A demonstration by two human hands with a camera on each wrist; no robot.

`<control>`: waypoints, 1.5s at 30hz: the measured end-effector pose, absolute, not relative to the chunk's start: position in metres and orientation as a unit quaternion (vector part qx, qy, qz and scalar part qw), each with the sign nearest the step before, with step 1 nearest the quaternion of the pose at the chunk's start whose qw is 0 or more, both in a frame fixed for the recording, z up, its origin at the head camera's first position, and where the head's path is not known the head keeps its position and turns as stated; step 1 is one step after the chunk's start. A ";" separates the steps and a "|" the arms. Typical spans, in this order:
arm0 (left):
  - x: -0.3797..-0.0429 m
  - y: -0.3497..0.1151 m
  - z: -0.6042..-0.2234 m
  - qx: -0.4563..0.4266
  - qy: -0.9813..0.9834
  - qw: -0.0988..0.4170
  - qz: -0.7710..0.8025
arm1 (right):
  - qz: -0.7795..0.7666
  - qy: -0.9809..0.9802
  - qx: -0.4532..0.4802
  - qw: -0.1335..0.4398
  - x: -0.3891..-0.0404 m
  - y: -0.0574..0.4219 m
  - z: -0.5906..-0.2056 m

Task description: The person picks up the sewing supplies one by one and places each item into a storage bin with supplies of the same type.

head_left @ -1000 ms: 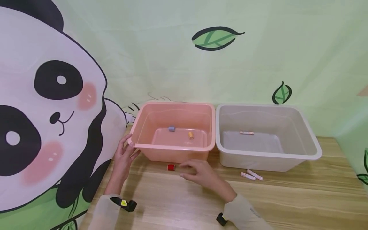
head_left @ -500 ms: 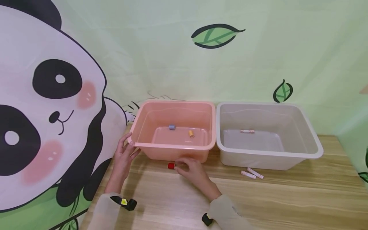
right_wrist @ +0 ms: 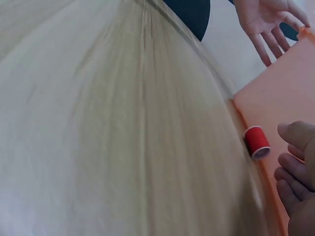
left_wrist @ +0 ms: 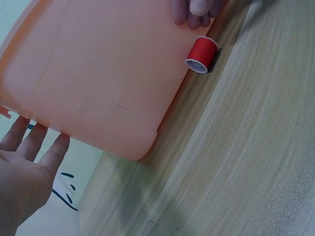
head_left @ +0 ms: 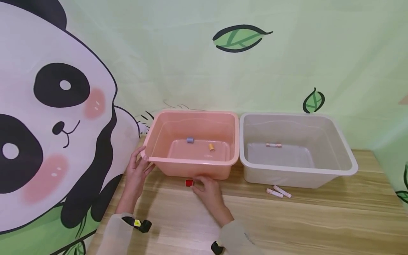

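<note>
A spool of red thread (head_left: pixel 189 183) lies on its side on the table, close to the front wall of the pink plastic tub (head_left: pixel 191 170). Beside its right end is my right hand (head_left: pixel 208 194), thumb and index finger parted; the right wrist view shows a small gap between the thumb and the spool. My left hand (head_left: pixel 136 175) holds the tub's front left rim corner with thumb and index finger, its other fingers extended against the outside. Inside the tub lie a blue spool (head_left: pixel 190 140) and a yellow spool (head_left: pixel 211 147).
A grey plastic tub (head_left: pixel 283 177) stands right of the pink one, with a small white-and-pink stick-like piece (head_left: pixel 273 145) inside. Two similar pieces (head_left: pixel 275 193) lie on the wooden table (head_left: pixel 287 223) in front of it. A panda-printed cloth (head_left: pixel 178 71) hangs behind.
My right hand has moved left, up to the red spool, its thumb and index finger coming around the spool's right end. The left hand stays at the tub's corner.
</note>
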State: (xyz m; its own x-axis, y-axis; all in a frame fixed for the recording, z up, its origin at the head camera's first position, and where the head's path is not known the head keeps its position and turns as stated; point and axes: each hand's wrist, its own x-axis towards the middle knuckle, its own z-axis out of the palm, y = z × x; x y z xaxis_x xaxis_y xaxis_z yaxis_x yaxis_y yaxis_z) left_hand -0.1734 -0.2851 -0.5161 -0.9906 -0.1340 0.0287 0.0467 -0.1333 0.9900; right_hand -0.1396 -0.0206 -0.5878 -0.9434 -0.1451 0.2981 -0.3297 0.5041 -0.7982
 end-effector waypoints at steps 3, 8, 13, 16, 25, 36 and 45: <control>-0.173 -0.284 -0.515 0.026 -0.651 0.064 -0.756 | 0.480 -0.863 0.121 0.100 -0.139 -0.025 -0.592; -0.173 -0.283 -0.515 0.022 -0.645 0.067 -0.761 | 0.469 -0.870 0.101 0.108 -0.135 -0.034 -0.599; -0.173 -0.283 -0.515 0.023 -0.642 0.066 -0.763 | 0.458 -0.876 0.083 0.123 -0.135 -0.041 -0.604; -0.173 -0.284 -0.513 0.026 -0.645 0.069 -0.761 | 0.445 -0.881 0.089 0.135 -0.136 -0.045 -0.607; -0.172 -0.285 -0.513 0.027 -0.650 0.070 -0.756 | 0.420 -0.889 0.096 0.158 -0.136 -0.047 -0.610; -0.170 -0.284 -0.514 0.029 -0.652 0.067 -0.754 | 0.442 -0.874 0.106 0.170 -0.132 -0.042 -0.615; -0.171 -0.284 -0.516 0.031 -0.653 0.067 -0.754 | 0.509 -0.843 0.115 0.131 -0.126 -0.028 -0.615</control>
State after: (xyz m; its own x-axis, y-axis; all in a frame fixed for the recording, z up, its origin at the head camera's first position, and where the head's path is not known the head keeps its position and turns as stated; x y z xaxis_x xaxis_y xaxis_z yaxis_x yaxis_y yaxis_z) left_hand -0.1713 -0.2835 -0.5159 -0.9890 -0.1421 0.0412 0.0609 -0.1375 0.9886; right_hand -0.1264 -0.0279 -0.6145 -0.9391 -0.0604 0.3382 -0.3275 0.4553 -0.8279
